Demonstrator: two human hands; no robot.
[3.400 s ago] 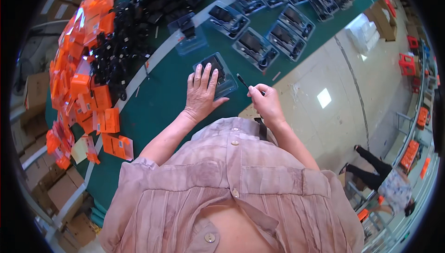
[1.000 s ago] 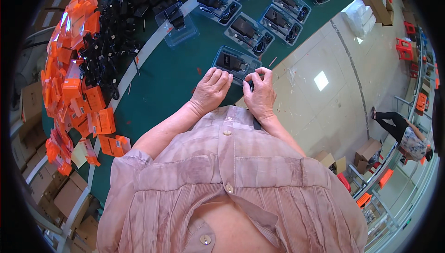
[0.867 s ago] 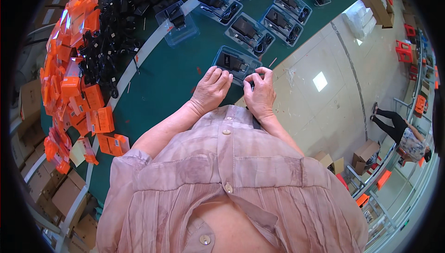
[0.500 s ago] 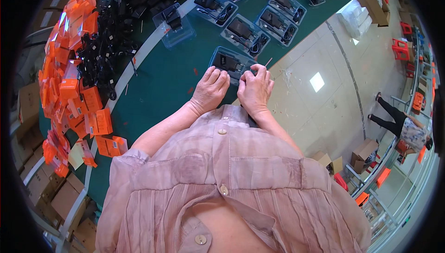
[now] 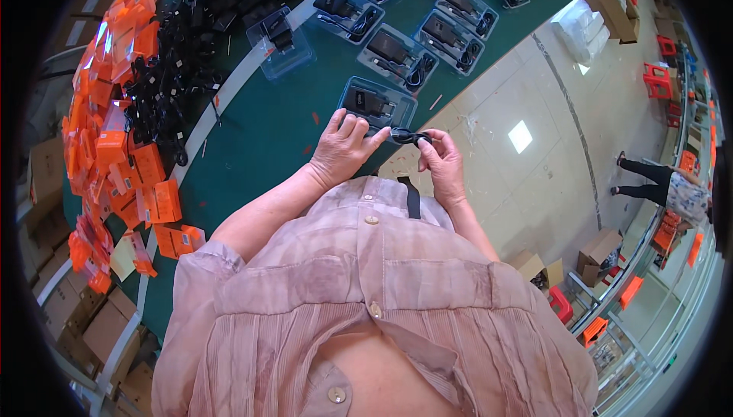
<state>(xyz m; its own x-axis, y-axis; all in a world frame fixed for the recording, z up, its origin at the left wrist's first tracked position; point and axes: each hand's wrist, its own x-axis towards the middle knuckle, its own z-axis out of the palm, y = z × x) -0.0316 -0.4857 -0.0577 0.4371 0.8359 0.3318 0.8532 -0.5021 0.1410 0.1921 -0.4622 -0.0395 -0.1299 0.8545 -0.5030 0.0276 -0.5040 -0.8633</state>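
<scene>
Green table, black cable pinched in right grip — left grip touching clear tray, hold unclear

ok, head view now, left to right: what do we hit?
Orange package pile → left hand → black cable between the hands → right hand → white wrapped bundle on the floor → another person.

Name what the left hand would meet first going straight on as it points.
Likely the clear tray, whose near edge the left hand seems to touch; the black charger inside would follow, though depth is unclear.
</scene>
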